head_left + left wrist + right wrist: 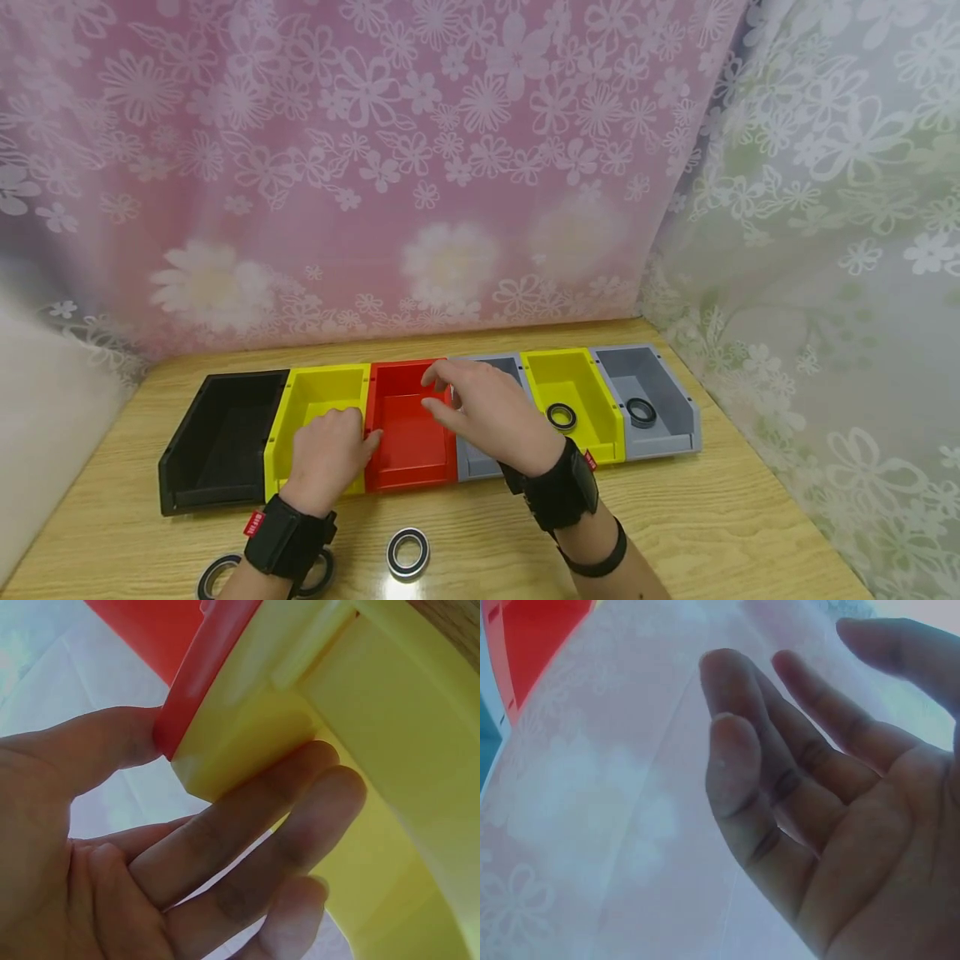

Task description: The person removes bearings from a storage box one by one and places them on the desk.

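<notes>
Left hand on two bins, right hand empty.
In the left wrist view, the grip takes the neighbouring walls of the left yellow bin and red bin, thumb at the red edge, fingertips on the yellow side; to hold well, it should pinch evenly across both walls without tipping either. The right wrist view shows loosely bent fingers holding nothing; best kept off the rims. In the head view, that hand is over the red bin and middle gray bin. Six bins form a row on the tabletop: one black, two yellow, one red, two gray. Five rings show: one in the right yellow bin, one in the end gray bin, three on the tabletop, two partly behind the left wrist.
</notes>
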A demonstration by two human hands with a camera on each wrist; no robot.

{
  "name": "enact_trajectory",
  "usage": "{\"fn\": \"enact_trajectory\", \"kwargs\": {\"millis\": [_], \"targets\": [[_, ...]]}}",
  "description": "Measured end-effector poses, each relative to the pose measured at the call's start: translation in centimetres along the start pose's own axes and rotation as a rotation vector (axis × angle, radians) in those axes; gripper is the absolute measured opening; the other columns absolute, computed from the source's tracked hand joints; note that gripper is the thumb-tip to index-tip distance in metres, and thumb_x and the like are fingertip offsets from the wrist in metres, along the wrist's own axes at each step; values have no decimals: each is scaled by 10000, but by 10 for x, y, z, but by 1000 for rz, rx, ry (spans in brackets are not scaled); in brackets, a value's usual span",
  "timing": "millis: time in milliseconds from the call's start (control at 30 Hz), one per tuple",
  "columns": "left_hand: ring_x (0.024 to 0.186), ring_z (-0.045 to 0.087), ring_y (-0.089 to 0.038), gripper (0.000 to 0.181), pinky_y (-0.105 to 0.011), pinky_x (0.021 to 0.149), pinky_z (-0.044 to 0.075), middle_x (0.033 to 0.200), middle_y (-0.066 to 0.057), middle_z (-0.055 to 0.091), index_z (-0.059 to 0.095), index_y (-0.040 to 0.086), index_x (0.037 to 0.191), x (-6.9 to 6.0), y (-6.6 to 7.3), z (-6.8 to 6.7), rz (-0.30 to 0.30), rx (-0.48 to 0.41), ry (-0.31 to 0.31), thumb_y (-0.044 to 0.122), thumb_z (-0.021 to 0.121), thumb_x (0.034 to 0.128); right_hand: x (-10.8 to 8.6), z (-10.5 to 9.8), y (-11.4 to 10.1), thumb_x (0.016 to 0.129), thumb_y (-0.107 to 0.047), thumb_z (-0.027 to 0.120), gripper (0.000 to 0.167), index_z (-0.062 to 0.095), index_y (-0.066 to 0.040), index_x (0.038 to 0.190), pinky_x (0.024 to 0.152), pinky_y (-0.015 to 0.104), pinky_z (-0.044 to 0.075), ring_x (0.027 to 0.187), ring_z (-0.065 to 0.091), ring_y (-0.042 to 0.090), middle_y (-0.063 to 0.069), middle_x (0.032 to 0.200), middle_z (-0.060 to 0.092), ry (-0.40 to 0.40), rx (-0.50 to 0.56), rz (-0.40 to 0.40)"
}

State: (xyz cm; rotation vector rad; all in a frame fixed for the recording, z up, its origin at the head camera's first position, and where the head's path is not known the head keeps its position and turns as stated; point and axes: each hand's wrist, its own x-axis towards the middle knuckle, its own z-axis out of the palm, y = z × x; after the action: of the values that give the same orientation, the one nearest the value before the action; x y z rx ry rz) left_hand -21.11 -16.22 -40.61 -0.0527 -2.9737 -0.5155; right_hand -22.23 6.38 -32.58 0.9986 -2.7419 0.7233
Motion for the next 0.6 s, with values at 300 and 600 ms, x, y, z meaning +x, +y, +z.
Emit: {"fn": "enact_trajectory", "kwargs": {"millis": [300,600], "targets": [[458,417,-197,406,-281,457,288,533,-39,409,547,72,665,-2,-2,2,9,1,14,276,798,911,-4,-9,20,1009,-170,666,202,693,-150,1209,634,249,528,763,590,111,-58,892,663,39,72,121],[462,428,-197,373,-283,460,304,540,-42,427,589,50,712,-4,-2,8,6,16,17,283,803,909,-12,-14,33,1008,-236,686,372,639,-153,1368,722,275,542,828,611,123,-15,1056,691,3,57,217]]}}
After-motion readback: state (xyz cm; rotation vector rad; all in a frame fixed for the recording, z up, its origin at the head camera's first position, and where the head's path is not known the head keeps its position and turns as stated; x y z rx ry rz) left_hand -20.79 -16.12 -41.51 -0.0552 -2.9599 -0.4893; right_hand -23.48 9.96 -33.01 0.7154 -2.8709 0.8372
